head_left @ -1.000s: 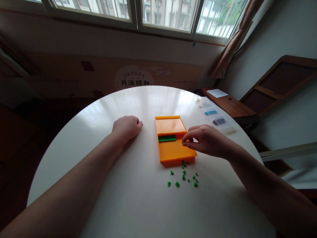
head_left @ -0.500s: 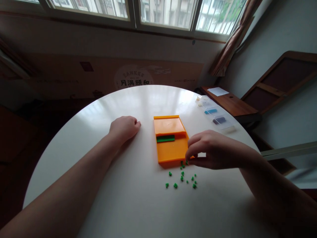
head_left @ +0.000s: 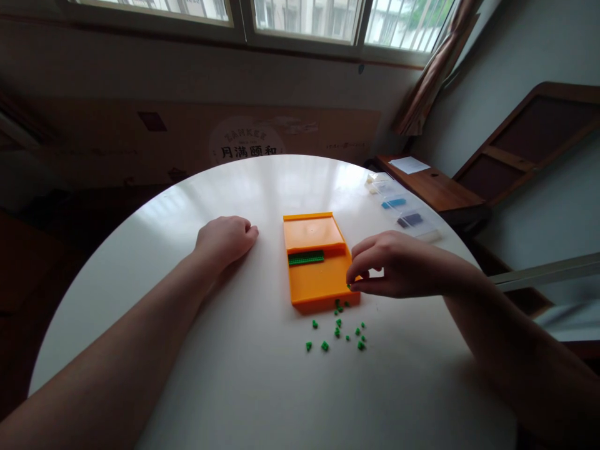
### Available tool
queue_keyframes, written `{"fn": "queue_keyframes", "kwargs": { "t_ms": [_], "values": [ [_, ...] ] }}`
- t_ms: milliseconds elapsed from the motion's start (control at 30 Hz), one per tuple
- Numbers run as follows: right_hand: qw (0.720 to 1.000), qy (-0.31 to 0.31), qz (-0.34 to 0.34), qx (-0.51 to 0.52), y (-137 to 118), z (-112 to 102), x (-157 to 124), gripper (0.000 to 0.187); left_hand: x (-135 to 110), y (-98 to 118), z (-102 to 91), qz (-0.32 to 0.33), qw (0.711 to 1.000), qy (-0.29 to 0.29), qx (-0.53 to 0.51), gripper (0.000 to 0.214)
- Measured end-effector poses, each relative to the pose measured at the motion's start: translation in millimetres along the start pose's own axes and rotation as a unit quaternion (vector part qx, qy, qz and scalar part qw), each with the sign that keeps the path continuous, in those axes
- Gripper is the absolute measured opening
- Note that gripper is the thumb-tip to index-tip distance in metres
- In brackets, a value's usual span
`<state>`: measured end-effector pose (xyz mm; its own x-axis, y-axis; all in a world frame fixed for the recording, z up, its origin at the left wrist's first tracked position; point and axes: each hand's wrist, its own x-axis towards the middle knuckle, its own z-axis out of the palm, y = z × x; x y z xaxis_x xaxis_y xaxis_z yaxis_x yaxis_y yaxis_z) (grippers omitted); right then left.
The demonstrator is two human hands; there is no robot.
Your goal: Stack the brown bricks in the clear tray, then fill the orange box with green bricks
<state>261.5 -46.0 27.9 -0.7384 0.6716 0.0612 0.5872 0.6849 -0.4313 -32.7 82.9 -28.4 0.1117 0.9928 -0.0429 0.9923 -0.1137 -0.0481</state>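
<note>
My right hand pinches a tiny green block between thumb and fingertips, just over the right edge of an orange tray. Inside that tray, rows of green blocks are packed against the divider at the left. Several loose green blocks lie scattered on the table in front of the tray. My left hand rests closed on the table, left of the tray and apart from it; whether its curled fingers hold anything is hidden.
A clear compartment box with blue and dark pieces lies near the right rim of the round white table. Beyond it stands a wooden side table with a paper on it. A folded chair-like wooden frame leans on the wall.
My right hand has risen from the loose blocks at the tray's near corner to its right edge, with a green block now showing in its fingertips. The view has shifted slightly.
</note>
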Motion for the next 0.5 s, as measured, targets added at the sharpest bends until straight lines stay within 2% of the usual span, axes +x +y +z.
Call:
{"fn": "queue_keyframes", "kwargs": {
  "t_ms": [133,300,500],
  "values": [
    [0.999,0.043,0.021,-0.017,2.8,4.0,3.1,0.012,0.1,-0.4,0.3,0.002,1.0,0.003,-0.001,0.043],
    [0.989,0.109,0.095,-0.041,10.3,15.8,12.5,0.009,1.6,-1.8,2.8,0.007,1.0,0.008,-0.003,0.042],
    [0.978,0.132,0.154,-0.047,23.4,31.8,22.3,0.01,0.4,-2.1,2.3,0.012,1.0,0.011,-0.005,0.042]
  ]
}}
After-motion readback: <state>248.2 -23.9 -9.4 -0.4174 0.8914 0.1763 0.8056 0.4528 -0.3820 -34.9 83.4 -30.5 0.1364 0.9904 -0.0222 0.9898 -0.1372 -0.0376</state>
